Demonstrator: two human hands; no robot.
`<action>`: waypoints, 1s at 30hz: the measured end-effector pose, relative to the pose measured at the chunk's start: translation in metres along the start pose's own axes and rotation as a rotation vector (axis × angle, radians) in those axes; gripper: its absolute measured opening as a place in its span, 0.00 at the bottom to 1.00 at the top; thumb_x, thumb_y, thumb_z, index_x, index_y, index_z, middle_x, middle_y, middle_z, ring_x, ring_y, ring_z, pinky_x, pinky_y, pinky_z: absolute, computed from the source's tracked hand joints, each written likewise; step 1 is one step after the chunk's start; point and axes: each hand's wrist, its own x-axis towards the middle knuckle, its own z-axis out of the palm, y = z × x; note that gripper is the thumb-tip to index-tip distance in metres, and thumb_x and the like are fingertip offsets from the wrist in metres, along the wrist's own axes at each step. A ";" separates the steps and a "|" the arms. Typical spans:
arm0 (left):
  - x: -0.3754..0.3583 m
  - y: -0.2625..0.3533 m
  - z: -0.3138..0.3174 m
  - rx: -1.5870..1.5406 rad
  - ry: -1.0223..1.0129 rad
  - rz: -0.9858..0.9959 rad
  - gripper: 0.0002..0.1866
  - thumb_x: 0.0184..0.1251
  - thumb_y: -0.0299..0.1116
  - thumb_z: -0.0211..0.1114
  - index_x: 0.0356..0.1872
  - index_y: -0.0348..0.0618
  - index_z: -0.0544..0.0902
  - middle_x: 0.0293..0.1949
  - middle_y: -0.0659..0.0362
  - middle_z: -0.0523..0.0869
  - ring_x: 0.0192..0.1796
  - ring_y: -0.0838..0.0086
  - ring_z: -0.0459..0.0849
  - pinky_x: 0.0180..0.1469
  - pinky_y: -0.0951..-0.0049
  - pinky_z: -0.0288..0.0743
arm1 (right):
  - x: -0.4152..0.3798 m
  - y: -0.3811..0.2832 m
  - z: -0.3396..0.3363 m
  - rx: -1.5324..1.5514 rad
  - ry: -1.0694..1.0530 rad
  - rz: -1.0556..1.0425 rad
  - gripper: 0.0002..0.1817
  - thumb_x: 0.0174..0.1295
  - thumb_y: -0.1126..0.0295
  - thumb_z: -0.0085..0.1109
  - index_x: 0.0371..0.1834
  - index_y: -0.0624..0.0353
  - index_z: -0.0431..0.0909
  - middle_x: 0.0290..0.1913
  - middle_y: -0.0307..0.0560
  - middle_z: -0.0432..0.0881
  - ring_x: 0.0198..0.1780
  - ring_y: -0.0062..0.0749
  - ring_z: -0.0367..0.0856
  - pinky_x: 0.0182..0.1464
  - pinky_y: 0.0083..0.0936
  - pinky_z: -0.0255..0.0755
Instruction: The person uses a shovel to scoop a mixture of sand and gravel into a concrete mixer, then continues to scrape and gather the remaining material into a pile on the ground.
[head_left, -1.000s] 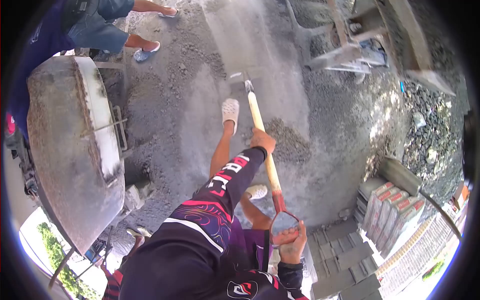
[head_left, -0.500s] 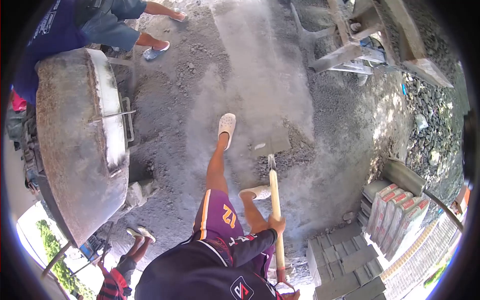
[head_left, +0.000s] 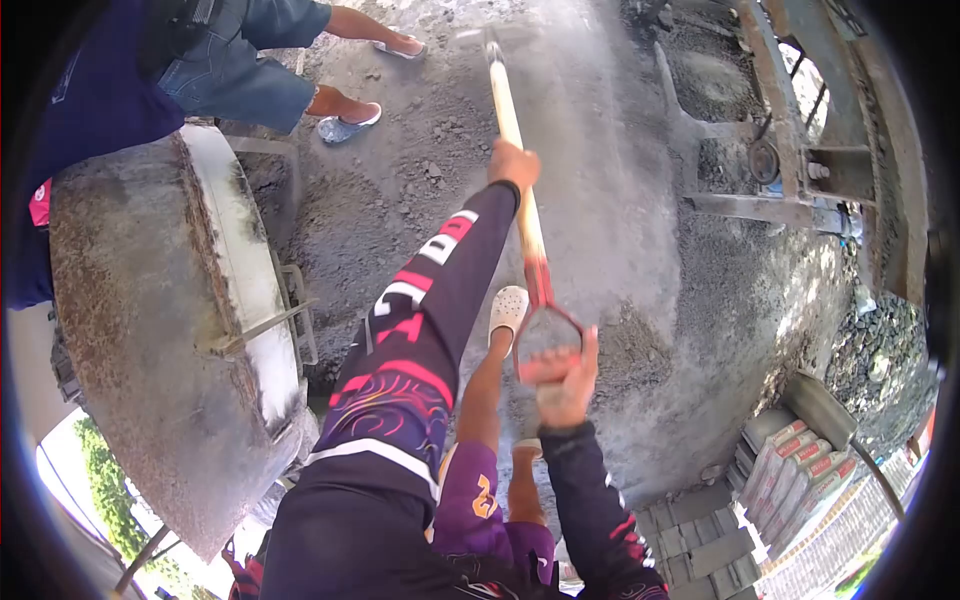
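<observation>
Shovelling: a long shovel [head_left: 520, 190] is thrust out toward twelve o'clock, its blade [head_left: 490, 38] low over the grey ground near the top edge of the view.
Step in hand: by my reading this is the forward reach of a scoop or throw — I cannot tell whether the blade carries a load.
Left hand [head_left: 514, 165]: clamped round the pale wooden shaft well up its length, arm at full stretch in a black sleeve with red and white print.
Right hand [head_left: 562, 378]: wrapped tight on the red D-shaped grip [head_left: 547, 333] at the near end, knuckles up.
Next move calls for: both fists staying firm, the shaft kept in line, the blade kept level — and clear of the white clog [head_left: 507, 312] just at nine o'clock of the grip.
Ground: coarse grey sand and gravel [head_left: 610, 200], dusty, with a small heap [head_left: 630, 350] at three o'clock of the grip.
Mixer drum [head_left: 150, 330]: big, round, crusted with rust and dried cement, at nine o'clock; pale rim.
Co-worker: legs and sandals [head_left: 345, 125] at eleven o'clock, beyond the drum.
Blocks and sacks: flat grey blocks [head_left: 700, 545] and stacked bags [head_left: 790, 465] at four o'clock.
</observation>
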 end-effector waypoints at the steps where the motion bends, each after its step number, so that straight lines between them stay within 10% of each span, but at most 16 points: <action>1: 0.014 0.024 -0.025 0.194 -0.027 -0.033 0.27 0.59 0.37 0.65 0.52 0.26 0.67 0.46 0.42 0.84 0.51 0.51 0.85 0.55 0.59 0.78 | 0.025 0.007 0.031 -0.044 -0.071 -0.004 0.23 0.69 0.46 0.55 0.26 0.53 0.68 0.20 0.38 0.69 0.25 0.31 0.73 0.39 0.34 0.75; 6: 0.057 0.018 -0.013 0.484 -0.089 -0.093 0.42 0.58 0.40 0.64 0.67 0.22 0.54 0.63 0.42 0.73 0.62 0.56 0.78 0.61 0.65 0.73 | 0.065 0.009 0.086 -0.010 0.012 0.083 0.24 0.68 0.47 0.57 0.27 0.55 0.66 0.23 0.41 0.69 0.30 0.34 0.74 0.42 0.36 0.74; 14: -0.078 -0.058 0.078 0.466 -0.152 -0.027 0.37 0.58 0.35 0.64 0.63 0.22 0.59 0.57 0.42 0.77 0.57 0.58 0.82 0.56 0.62 0.76 | -0.092 -0.057 -0.069 -0.188 0.357 0.042 0.21 0.68 0.50 0.58 0.22 0.45 0.63 0.19 0.30 0.61 0.23 0.24 0.63 0.33 0.29 0.64; 18: -0.237 -0.057 0.078 0.056 -0.177 -0.236 0.23 0.60 0.35 0.62 0.50 0.32 0.66 0.47 0.39 0.83 0.50 0.49 0.84 0.54 0.55 0.75 | -0.198 -0.090 -0.148 -0.218 0.437 -0.011 0.21 0.68 0.50 0.58 0.22 0.45 0.64 0.19 0.30 0.62 0.22 0.24 0.64 0.31 0.31 0.66; 22: -0.429 -0.083 0.100 -0.075 -0.305 -0.375 0.25 0.61 0.34 0.59 0.57 0.34 0.64 0.48 0.38 0.82 0.50 0.44 0.83 0.54 0.52 0.75 | -0.323 -0.114 -0.275 -0.382 0.613 -0.045 0.21 0.69 0.48 0.53 0.23 0.47 0.65 0.19 0.31 0.65 0.23 0.27 0.68 0.30 0.33 0.67; 24: -0.536 -0.116 0.129 -0.162 -0.370 -0.416 0.28 0.59 0.34 0.60 0.59 0.34 0.62 0.45 0.38 0.83 0.46 0.42 0.84 0.52 0.50 0.76 | -0.392 -0.119 -0.335 -0.316 0.612 -0.026 0.22 0.66 0.50 0.55 0.48 0.60 0.78 0.17 0.30 0.61 0.18 0.21 0.64 0.26 0.30 0.66; 27: -0.674 -0.154 0.125 -0.717 -0.587 -0.781 0.21 0.60 0.35 0.63 0.50 0.37 0.70 0.28 0.52 0.81 0.25 0.59 0.82 0.29 0.57 0.76 | -0.468 -0.137 -0.423 -0.381 0.704 0.036 0.24 0.65 0.51 0.56 0.50 0.62 0.78 0.25 0.36 0.68 0.27 0.27 0.70 0.31 0.30 0.70; 30: -0.752 -0.157 0.148 -0.548 -0.546 -0.828 0.21 0.61 0.39 0.64 0.50 0.38 0.70 0.31 0.51 0.81 0.29 0.60 0.83 0.32 0.57 0.77 | -0.446 -0.130 -0.461 -0.487 0.647 0.083 0.25 0.63 0.52 0.57 0.51 0.64 0.78 0.33 0.43 0.76 0.35 0.32 0.77 0.37 0.30 0.74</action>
